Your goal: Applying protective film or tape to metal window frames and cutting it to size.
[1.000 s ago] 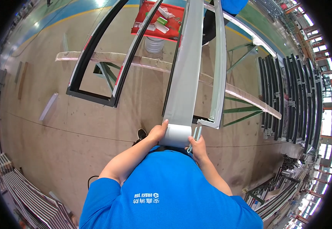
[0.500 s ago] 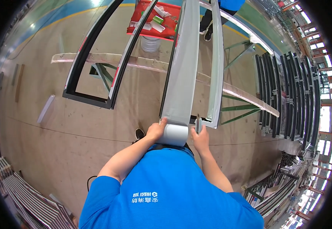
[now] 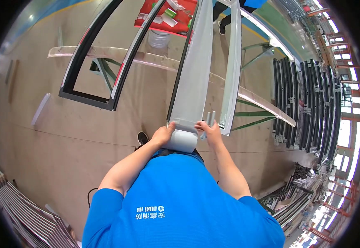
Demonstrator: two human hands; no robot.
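A wide grey strip of film [image 3: 193,78] lies along a long bar of the metal frame in front of me. At its near end hangs a roll of the same film [image 3: 182,141], close to my waist. My left hand [image 3: 162,134] is closed on the left edge where strip and roll meet, thumb on top. My right hand [image 3: 211,133] is closed around a slim grey tool [image 3: 211,118] with two parallel bars pointing away from me; its exact kind is unclear. The fingertips of that hand are by the film's right edge.
A black frame [image 3: 90,101] lies to the left, resting on a wrapped beam [image 3: 155,60] over green trestles [image 3: 105,74]. Beyond are a red tray [image 3: 169,18] with small items, a white bucket [image 3: 159,39] and another person's legs [image 3: 225,18]. Dark profiles [image 3: 306,103] stand stacked right.
My right hand has moved left to the film's edge, and the tool in it has turned to show two bars. My left hand stays on the film's left edge. The view has shifted slightly.
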